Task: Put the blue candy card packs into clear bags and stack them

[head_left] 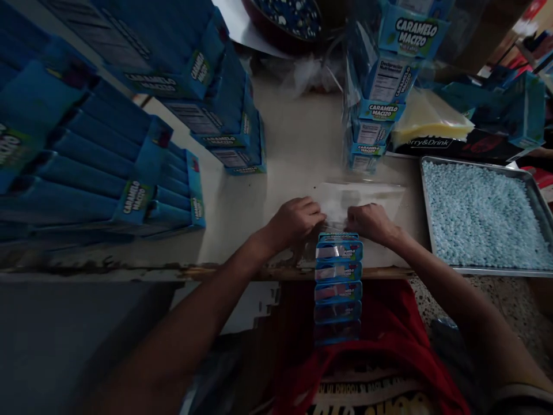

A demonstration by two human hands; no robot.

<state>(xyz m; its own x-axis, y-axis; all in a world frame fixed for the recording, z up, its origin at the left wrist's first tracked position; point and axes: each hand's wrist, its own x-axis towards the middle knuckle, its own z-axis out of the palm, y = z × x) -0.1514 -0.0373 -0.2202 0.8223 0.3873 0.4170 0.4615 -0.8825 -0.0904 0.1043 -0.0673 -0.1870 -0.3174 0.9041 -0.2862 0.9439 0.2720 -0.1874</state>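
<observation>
Flanking the far end of blue boxes (339, 272), left hand (298, 218), right hand (370, 223), fingers (311, 210) curled, hold on plastic (386, 196) unclear.

The boxes (338, 293) are blue and white-lettered, the pellets (488, 216) pale blue.

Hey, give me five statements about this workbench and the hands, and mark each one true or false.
1. The metal tray holding pale blue pieces sits to the person's right. True.
2. The left hand is on the tray's rim. False: the left hand is near the clear plastic, beside the end of the row of blue boxes.
3. That row lies between the person's forearms. True.
4. The garment on the person's lap is green. False: the garment is red.
5. The right hand is nearer the row of boxes than the tray. True.
</observation>
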